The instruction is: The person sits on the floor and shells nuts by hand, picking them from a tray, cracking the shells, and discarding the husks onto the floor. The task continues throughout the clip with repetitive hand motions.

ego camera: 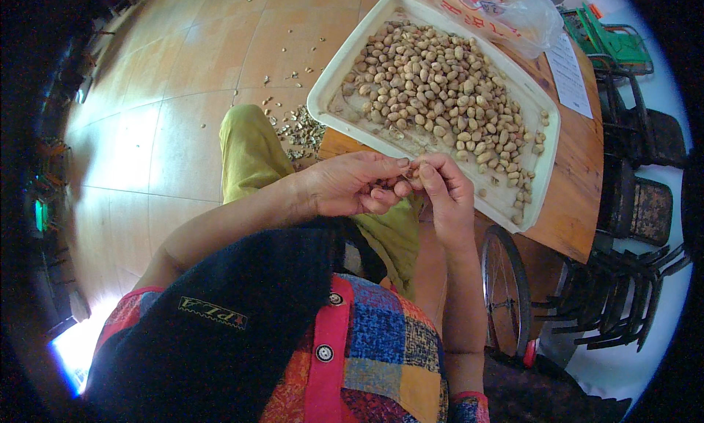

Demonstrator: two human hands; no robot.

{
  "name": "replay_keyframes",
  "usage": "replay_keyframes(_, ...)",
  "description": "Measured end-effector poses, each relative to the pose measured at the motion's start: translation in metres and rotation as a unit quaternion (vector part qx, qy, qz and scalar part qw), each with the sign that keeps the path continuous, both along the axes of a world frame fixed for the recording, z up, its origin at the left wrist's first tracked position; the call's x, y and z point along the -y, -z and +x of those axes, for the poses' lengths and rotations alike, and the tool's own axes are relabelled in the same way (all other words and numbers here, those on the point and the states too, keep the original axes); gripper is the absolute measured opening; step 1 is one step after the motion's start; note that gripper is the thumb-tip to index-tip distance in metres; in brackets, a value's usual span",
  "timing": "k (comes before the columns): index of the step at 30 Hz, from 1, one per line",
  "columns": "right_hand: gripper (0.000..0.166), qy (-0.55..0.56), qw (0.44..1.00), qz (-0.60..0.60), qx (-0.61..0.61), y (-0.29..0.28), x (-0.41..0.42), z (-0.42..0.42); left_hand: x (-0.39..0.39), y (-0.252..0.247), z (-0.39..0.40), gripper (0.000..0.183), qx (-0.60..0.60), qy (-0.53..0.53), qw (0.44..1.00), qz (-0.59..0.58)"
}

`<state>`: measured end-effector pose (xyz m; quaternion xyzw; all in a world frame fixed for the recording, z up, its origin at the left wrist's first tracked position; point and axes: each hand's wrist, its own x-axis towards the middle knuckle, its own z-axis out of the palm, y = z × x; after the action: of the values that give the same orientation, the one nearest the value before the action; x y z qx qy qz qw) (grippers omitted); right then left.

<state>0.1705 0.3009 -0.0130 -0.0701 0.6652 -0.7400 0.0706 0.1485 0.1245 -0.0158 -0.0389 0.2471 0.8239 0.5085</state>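
Both hands meet in front of the near edge of a white plastic tray (344,127), which holds a wide heap of unshelled peanuts (434,76). My left hand (357,183) has its thumb pressed forward and its fingers curled around several small nuts or shell pieces, mostly hidden by the fingers. My right hand (448,189) pinches a peanut (416,179) between thumb and forefinger, right at the left hand's fingertips. The fingers cover much of this peanut, so I cannot tell whether its shell is cracked.
The tray lies on a wooden table (572,186). Beyond it are a plastic bag (511,16) of nuts and a printed paper sheet (569,76). Shell pieces (302,128) litter the tiled floor. A spoked wheel (506,291) and stacked chairs (616,296) stand at the right.
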Motion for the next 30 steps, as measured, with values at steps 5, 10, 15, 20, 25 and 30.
replay_keyframes(5, 0.015, -0.031, 0.989, -0.094, 0.107, -0.003, -0.003, 0.003, 0.004, -0.001, -0.002, 0.029, -0.015, 0.047, 0.998, 0.045)
replay_keyframes(10, 0.014, -0.036, 0.991, -0.084, 0.099, 0.002, -0.005, 0.002, 0.003, 0.003, 0.0, 0.029, -0.023, 0.045, 0.998, 0.049)
replay_keyframes(15, 0.012, 0.038, 0.997, 0.064, -0.021, -0.002, 0.006, 0.005, -0.003, 0.012, 0.005, 0.025, 0.011, -0.049, 0.999, -0.01)
replay_keyframes(20, 0.016, 0.063, 0.916, 0.325, -0.227, -0.006, 0.006, 0.005, -0.005, 0.025, 0.011, 0.022, 0.002, -0.109, 0.992, -0.056)
replay_keyframes(25, 0.02, 0.063, 0.896, 0.361, -0.252, -0.003, 0.003, 0.007, -0.007, 0.029, 0.012, 0.023, -0.002, -0.134, 0.99, -0.043)
replay_keyframes(30, 0.017, 0.096, 0.991, 0.068, 0.063, 0.005, -0.006, 0.005, -0.008, 0.014, 0.003, 0.024, 0.04, -0.081, 0.996, 0.007)
